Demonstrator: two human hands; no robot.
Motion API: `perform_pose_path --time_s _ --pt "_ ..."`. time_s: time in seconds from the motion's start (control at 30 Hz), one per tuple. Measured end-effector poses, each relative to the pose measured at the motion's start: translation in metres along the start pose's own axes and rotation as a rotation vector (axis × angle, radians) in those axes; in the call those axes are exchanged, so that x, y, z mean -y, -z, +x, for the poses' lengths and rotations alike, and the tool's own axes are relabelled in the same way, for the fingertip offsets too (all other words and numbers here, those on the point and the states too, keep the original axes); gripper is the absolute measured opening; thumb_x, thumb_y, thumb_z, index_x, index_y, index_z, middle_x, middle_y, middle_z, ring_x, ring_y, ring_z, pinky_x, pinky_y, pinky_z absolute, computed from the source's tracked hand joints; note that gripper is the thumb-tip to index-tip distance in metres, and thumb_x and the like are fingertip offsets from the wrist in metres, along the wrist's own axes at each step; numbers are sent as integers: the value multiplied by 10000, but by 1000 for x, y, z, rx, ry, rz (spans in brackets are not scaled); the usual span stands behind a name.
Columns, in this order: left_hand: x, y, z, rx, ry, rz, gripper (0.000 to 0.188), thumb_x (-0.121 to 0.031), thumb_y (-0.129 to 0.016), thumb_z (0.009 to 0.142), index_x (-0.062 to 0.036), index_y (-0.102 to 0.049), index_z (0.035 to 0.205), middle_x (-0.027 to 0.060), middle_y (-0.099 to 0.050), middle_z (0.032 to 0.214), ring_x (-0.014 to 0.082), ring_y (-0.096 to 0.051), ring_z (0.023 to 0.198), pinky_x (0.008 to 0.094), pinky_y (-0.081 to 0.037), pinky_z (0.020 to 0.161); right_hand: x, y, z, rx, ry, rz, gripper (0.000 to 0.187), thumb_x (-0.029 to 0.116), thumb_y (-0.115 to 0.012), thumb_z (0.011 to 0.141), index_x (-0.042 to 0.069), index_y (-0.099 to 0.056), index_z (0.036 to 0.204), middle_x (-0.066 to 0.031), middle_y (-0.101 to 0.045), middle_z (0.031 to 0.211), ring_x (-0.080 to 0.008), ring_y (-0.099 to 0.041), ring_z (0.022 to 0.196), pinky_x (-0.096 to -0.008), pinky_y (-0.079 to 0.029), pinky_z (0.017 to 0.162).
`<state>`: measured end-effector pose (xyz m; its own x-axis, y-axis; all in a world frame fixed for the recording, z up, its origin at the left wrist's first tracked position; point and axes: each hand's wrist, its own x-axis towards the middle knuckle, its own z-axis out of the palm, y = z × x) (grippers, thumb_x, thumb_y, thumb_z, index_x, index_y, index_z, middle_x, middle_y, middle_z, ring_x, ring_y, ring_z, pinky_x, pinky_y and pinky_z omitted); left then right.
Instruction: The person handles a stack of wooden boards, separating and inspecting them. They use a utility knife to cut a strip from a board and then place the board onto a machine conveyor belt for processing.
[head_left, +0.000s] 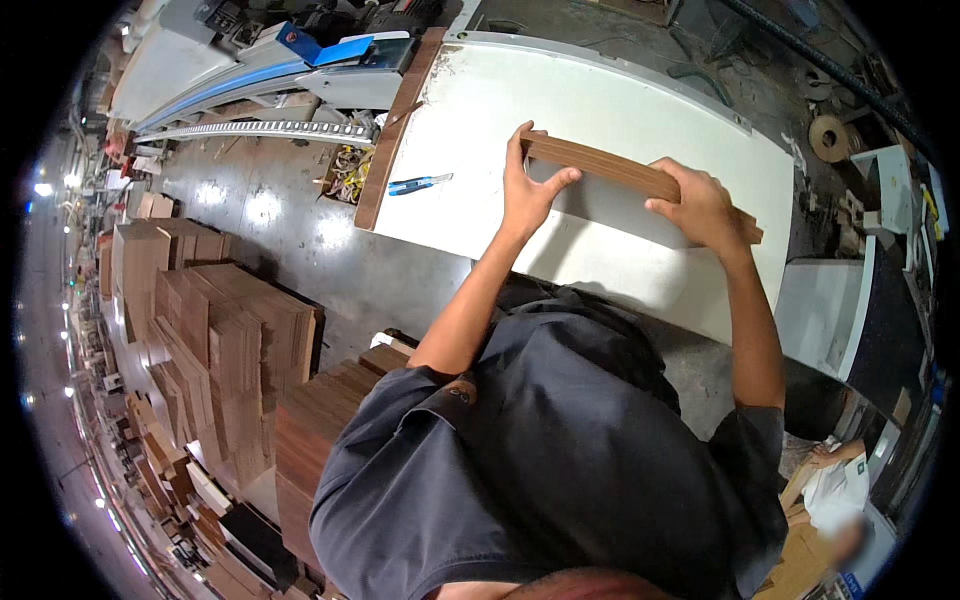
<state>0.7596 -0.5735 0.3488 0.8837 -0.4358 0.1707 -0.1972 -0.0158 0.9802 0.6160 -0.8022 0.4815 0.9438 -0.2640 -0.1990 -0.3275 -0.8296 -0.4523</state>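
In the head view, we hold a stack of brown pieces on edge over the white table, its layered brown edge turned up and a pale face turned toward us. Our left hand is at the stack's left end, thumb spread on the near side and fingers curled behind, parted only by the stack's thickness. Our right hand grips nearer the other end, fingers closed over the top edge, with a brown end jutting out to the right beyond them. Left of the left fingers, well apart from the stack, a blue utility knife lies on the table, and further left a dark wooden strip runs along the table's edge. Beyond the fingers, a metal rail bounds the far side. Past the strip, up and left of the fingers, we see a machine with a blue band and a bin of tangled straps. Tall piles of brown boards crowd the floor to the lower left. Far right of the right fingers rests a tan roll; below it, another person is partly visible.
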Motion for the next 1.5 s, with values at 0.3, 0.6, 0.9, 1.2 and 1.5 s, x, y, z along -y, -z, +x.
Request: perform_pose_path --time_s 0.3,0.6,0.9,1.2,1.5 --pt "-1 -2 -15 4 6 -57 1047 -424 -896 868 -30 -333 1658 218 -533 1575 384 -469 1499 538 -343 1293 -110 -18 -70 -530 -241 -205 843 459 -982 723 117 -655 1421 -143 -658 1450 -358 -640 1315 -485 -490 1147" --pt "-13 -19 -19 -115 -69 1 938 -348 -818 975 11 -314 1680 265 -408 1686 399 -391 1571 505 -318 1299 -155 -106 -68 -805 -152 974 725 285 -749 1056 -10 -424 1633 -117 -524 1615 -210 -476 1503 -345 -322 1247" --pt "0 13 -14 67 -55 -33 665 -253 -652 1098 1 -391 1654 236 -494 1640 335 -470 1531 462 -380 1271 -155 -98 -77 -746 -191 870 803 371 -794 1009 8 -433 1627 -143 -496 1637 -267 -468 1517 -392 -333 1266" --pt "31 -13 -27 -67 -92 132 711 -268 -619 1109 -43 -296 1700 233 -412 1698 399 -418 1562 458 -348 1283 -5 -66 -18 -660 214 -257 982 467 -894 834 144 -432 1639 -148 -492 1636 -377 -429 1534 -590 -290 1303" --pt "144 -18 -65 -18 120 208 779 -265 -740 1020 -49 -366 1668 281 -483 1623 448 -516 1468 451 -444 1212 7 -64 2 -438 76 -477 699 388 -844 920 130 -566 1507 -128 -657 1347 -352 -593 1296 -534 -415 1163"
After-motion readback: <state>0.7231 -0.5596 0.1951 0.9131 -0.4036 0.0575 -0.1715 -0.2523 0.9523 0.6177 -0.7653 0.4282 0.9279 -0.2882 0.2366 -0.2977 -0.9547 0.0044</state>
